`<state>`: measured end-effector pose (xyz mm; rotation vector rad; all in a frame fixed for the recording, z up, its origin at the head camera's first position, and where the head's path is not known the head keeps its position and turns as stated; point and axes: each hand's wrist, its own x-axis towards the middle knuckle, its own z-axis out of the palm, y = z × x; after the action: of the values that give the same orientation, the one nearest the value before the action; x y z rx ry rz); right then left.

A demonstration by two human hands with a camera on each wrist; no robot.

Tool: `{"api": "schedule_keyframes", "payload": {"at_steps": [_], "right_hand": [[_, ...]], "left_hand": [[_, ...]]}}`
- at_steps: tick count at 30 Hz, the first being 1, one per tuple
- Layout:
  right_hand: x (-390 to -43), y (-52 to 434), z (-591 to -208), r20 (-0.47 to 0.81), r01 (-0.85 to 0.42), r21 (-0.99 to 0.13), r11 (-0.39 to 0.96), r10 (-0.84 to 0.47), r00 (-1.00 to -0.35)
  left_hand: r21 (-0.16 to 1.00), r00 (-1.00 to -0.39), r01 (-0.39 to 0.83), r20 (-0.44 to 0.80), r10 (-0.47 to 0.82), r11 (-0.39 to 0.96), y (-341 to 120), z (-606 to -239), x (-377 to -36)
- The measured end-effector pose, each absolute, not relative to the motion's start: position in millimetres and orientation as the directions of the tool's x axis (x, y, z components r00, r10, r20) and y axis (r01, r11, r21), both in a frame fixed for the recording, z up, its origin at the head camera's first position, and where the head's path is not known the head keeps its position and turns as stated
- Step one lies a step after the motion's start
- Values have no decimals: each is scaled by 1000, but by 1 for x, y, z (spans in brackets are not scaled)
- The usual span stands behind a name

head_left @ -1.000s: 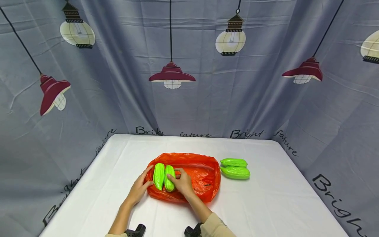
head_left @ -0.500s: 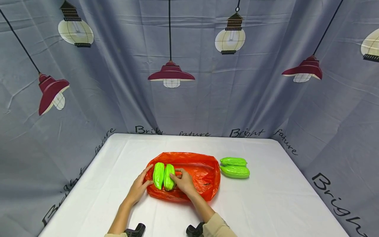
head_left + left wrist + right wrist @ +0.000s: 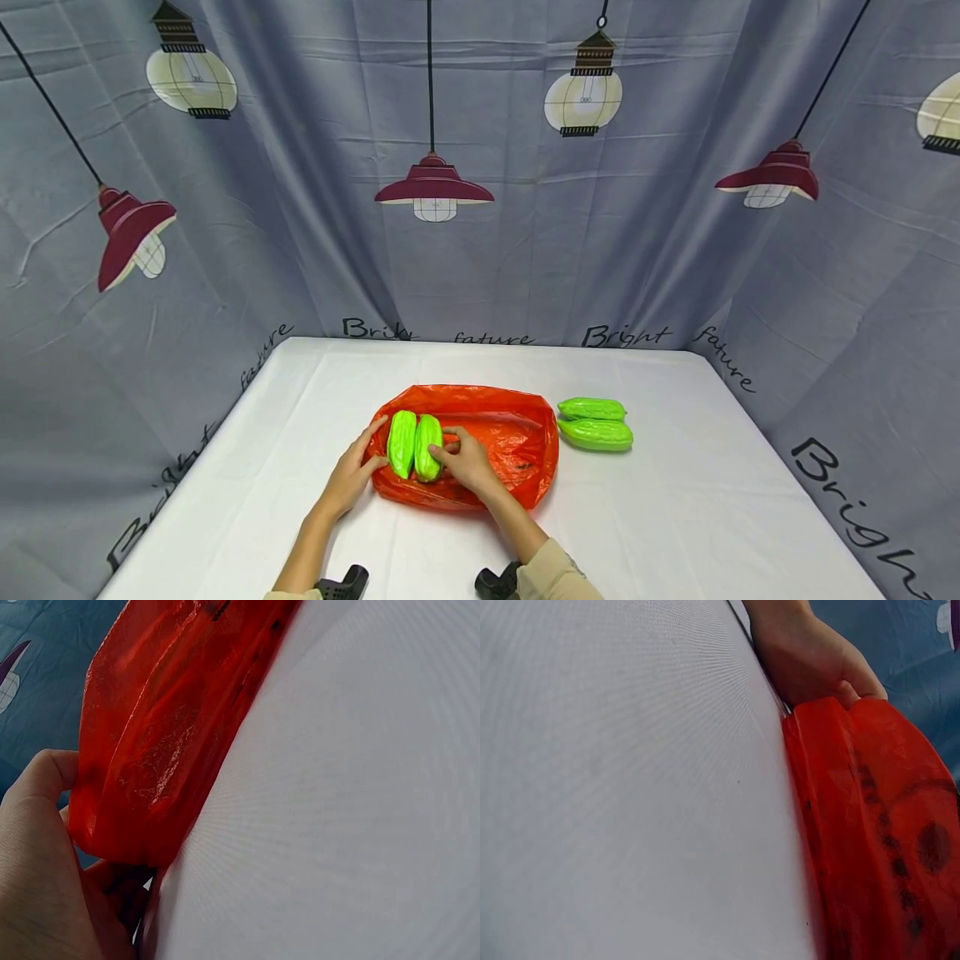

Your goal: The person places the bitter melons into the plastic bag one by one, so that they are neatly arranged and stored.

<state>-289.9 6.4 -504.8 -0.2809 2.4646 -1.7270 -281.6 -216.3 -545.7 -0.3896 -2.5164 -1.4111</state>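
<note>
The left hand (image 3: 349,472) grips the left side of the red bag (image 3: 525,433) on the white counter (image 3: 675,517). Inside, the right hand (image 3: 468,463) holds a green gourd (image 3: 427,442) beside a second gourd (image 3: 402,442).

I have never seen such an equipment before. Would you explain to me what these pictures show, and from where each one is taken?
There is no robot here: a person works with two bare hands. The wide view comes from a camera worn on the head. The two close views come from cameras worn on the wrists, so they look tilted sideways.

On the white table lies a red plastic bag, with two green vegetables side by side in it. Two more lie on the table, to the right of the bag. The left hand holds the bag's left edge; the right hand holds the right vegetable inside it.
</note>
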Motion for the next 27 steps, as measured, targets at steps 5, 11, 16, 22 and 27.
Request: {"api": "schedule_keyframes", "payload": {"at_steps": [5, 11, 16, 22, 27], "right_hand": [[-290, 11, -505, -5, -72, -941, 330, -225, -974], [-290, 24, -501, 19, -121, -925, 361, -274, -962], [-295, 45, -493, 83, -232, -887, 398, -358, -930], [-296, 77, -467, 146, -309, -911, 274, -487, -861], [-292, 105, -437, 202, -325, -937, 126, -563, -802]], "left_hand": [[794, -938, 339, 329, 114, 505, -216, -547, -282], [783, -933, 350, 343, 112, 514, -216, -548, -282], [774, -926, 365, 360, 115, 518, -216, -547, -283], [770, -924, 370, 363, 120, 520, -216, -546, -283], [775, -925, 366, 361, 116, 515, -216, -547, -283]]}}
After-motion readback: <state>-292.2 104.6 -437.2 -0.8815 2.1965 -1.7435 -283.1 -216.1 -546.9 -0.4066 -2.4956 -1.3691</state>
